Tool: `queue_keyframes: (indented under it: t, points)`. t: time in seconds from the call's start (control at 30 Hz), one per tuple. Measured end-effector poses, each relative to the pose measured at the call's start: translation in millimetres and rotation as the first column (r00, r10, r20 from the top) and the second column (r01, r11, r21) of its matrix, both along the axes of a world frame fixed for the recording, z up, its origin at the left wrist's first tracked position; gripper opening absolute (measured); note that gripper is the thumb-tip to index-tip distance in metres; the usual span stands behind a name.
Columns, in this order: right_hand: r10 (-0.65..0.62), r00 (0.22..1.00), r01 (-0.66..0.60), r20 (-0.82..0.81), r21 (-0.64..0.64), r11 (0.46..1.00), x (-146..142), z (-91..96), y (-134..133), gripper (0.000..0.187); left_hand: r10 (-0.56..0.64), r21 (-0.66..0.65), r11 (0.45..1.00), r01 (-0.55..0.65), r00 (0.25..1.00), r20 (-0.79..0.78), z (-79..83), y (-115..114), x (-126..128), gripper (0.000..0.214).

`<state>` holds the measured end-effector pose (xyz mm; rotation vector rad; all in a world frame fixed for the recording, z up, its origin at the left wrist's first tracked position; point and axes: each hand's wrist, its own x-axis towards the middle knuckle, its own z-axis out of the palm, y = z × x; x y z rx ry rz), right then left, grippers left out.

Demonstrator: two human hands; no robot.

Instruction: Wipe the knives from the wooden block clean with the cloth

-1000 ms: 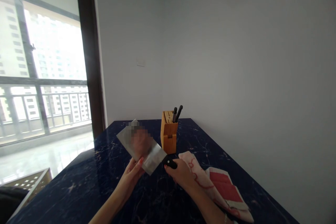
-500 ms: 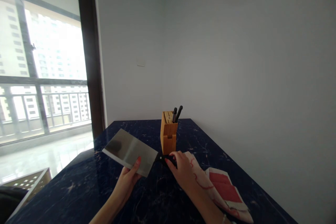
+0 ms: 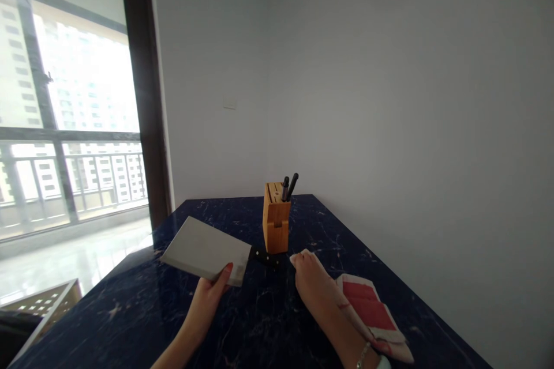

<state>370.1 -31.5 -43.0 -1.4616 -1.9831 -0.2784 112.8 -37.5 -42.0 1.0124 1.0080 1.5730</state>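
Note:
A cleaver with a broad steel blade and a black riveted handle is in my left hand. The thumb lies on the blade's face near the lower edge, while the other fingers are hidden beneath it. To the right, my right hand is closed on a corner of a white and red cloth, just beyond the handle's end and apart from it. Behind the handle stands a wooden knife block. Two black-handled tools stick up from its slots.
The dark blue marbled table narrows toward the wall corner. A light perforated basket or chair edge shows at lower left. Beyond the table on the left are large windows, and a grey wall runs along the right.
My right hand has let go of the cleaver's handle and moved slightly right, taking the cloth's corner. My left hand has tilted the blade and shifted it a little left.

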Motion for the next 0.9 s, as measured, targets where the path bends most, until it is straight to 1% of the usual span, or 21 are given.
queue_keyframes:
  t: [0.13,0.17,0.27,0.37,0.47,0.57,0.6,0.67,0.77,0.83,0.9]
  points:
    - [-0.066,0.989,0.071,-0.131,0.033,0.997,-30.2,12.4,7.7,0.026,0.005,0.040,0.999,0.004,0.979,-0.205,3.7,-3.8,1.5,0.035]
    - [-0.050,0.987,0.059,-0.152,0.054,0.997,-37.3,15.5,7.0,0.025,0.000,0.059,0.998,0.015,0.969,-0.246,4.2,-4.8,2.9,0.035]
    - [0.089,0.978,-0.067,-0.186,0.122,0.990,-51.8,21.7,-1.0,0.022,-0.034,0.125,0.989,0.079,0.945,-0.326,3.5,-7.4,9.2,0.035]
    - [0.216,0.957,-0.187,-0.193,0.158,0.970,-58.0,25.0,-10.8,0.021,-0.044,0.182,0.976,0.122,0.924,-0.380,0.8,-9.9,17.3,0.038]
    - [0.286,0.940,-0.255,-0.183,0.176,0.951,-60.0,27.9,-14.2,0.023,-0.043,0.258,0.953,0.159,0.913,-0.407,-1.4,-12.0,24.6,0.043]
    - [0.322,0.936,-0.294,-0.143,0.184,0.938,-61.2,29.5,-12.4,0.025,-0.072,0.308,0.924,0.227,0.894,-0.443,-1.9,-13.1,28.0,0.046]
    - [0.323,0.936,-0.298,-0.137,0.177,0.938,-61.8,29.4,-11.7,0.025,-0.073,0.310,0.922,0.233,0.889,-0.452,-1.8,-13.1,28.2,0.045]
    - [0.319,0.938,-0.300,-0.136,0.149,0.942,-63.3,27.8,-10.7,0.026,-0.064,0.283,0.936,0.210,0.892,-0.448,-2.0,-12.8,27.5,0.042]
    - [0.325,0.931,-0.312,-0.167,0.102,0.945,-64.7,23.1,-8.9,0.028,-0.074,0.192,0.969,0.154,0.926,-0.370,-2.8,-12.2,26.4,0.040]
    - [0.333,0.920,-0.319,-0.206,0.099,0.943,-63.7,19.8,-5.8,0.030,-0.105,0.140,0.978,0.154,0.946,-0.305,-2.7,-13.0,27.0,0.042]
    - [0.333,0.905,-0.311,-0.266,0.121,0.943,-60.5,17.1,-0.7,0.032,-0.112,0.130,0.979,0.154,0.952,-0.284,-1.6,-15.0,28.3,0.040]
